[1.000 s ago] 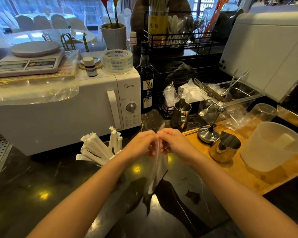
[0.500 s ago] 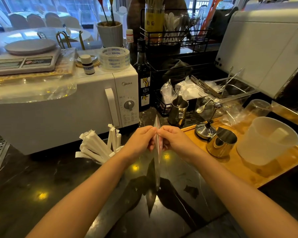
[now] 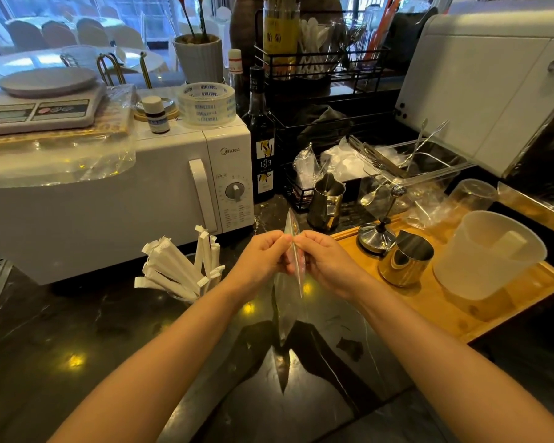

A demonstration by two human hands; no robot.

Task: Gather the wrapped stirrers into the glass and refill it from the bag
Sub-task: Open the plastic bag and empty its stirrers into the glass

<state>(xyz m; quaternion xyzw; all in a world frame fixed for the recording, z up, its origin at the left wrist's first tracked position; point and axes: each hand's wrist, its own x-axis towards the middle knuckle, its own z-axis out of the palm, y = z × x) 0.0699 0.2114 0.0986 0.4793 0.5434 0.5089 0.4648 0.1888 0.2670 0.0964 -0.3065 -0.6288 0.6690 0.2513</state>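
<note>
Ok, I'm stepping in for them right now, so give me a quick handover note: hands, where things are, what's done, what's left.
Left hand and right hand: both pinch the top edge of the clear bag, which hangs above the dark counter.
Wrapped stirrers: standing fanned out in the glass, in front of the microwave.
Done: stirrers look gathered into the glass.
Left: the bag's contents cannot be made out; if it holds more, open it and top up the glass.
</note>
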